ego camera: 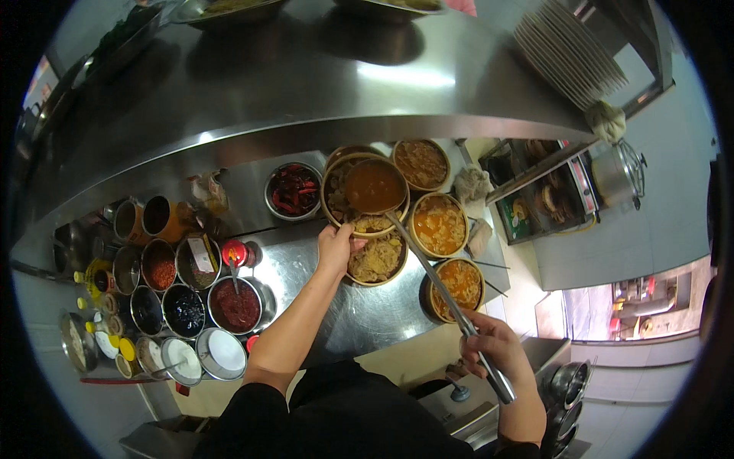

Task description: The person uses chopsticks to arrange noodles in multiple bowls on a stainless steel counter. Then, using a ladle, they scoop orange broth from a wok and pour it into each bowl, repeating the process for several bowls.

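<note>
In my right hand point(493, 347) is the steel handle of a long ladle point(375, 186), whose bowl is full of reddish-brown broth. The ladle's bowl is over a round tan bowl of food point(338, 201), and my left hand point(338, 246) grips that bowl's near rim. Below it, partly covered, stands another bowl with pale yellowish food point(375, 261). Three more tan bowls hold food in orange or brown sauce: one at the back point(421, 164), one at the right point(439, 224), and one closer to me point(457, 288), partly behind the ladle handle.
A steel bowl of dark red chillies point(293, 191) stands back left. Several metal pots of seasonings and a pot of red paste point(235, 305) crowd the counter's left side. A steel shelf point(355, 74) spans above, bearing stacked plates point(570, 54). Cloths point(473, 183) lie at the right.
</note>
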Available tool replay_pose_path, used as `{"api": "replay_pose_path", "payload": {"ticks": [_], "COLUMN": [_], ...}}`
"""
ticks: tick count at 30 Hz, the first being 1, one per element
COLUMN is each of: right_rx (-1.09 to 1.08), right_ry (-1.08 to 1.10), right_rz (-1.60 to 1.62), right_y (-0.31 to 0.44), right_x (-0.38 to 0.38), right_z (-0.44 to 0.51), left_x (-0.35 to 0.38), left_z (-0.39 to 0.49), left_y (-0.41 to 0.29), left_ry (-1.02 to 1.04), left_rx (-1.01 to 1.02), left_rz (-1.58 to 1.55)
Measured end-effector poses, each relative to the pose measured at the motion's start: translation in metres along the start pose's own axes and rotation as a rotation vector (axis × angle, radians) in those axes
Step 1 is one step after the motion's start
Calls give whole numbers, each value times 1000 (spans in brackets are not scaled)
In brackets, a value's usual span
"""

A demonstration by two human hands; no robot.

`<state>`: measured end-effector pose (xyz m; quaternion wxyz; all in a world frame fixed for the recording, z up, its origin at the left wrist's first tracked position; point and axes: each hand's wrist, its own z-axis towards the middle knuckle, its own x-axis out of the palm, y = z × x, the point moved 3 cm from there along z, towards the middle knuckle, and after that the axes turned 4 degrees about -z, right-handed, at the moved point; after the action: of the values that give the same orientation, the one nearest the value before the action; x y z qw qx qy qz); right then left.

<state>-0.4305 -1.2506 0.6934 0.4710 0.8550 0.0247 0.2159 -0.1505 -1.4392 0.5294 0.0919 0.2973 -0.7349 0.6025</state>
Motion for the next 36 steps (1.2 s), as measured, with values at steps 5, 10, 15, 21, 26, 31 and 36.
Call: {"api": "replay_pose_path", "payload": {"ticks": [5,10,15,21,26,31,36], "right_rx": [-43,-125,-134,-95,-60,-13,-90], "right_ry": [90,194,208,12,-61,-159,-153], "right_rz": [6,-24,-5,-104,-143,-312,-558], "right_y": [40,78,108,127,130,134,138], "right_x": [14,18,16,12,11,5,2], "right_z": [46,98,151,230,289,316,323], "left_x": [-11,-36,-54,-67,-74,-78,-79], "left_z": [38,69,57,23,-4,-19,-29], "left_y": [-18,-31,-36,-37,-29,-24,-21], "left_ry": [-53,-148,-161,-178,-199,-195,-185], "left_rx": [110,98,94,90,61,53,49], "left_rz": [-54,-17,-41,-69,-52,-99,-111]}}
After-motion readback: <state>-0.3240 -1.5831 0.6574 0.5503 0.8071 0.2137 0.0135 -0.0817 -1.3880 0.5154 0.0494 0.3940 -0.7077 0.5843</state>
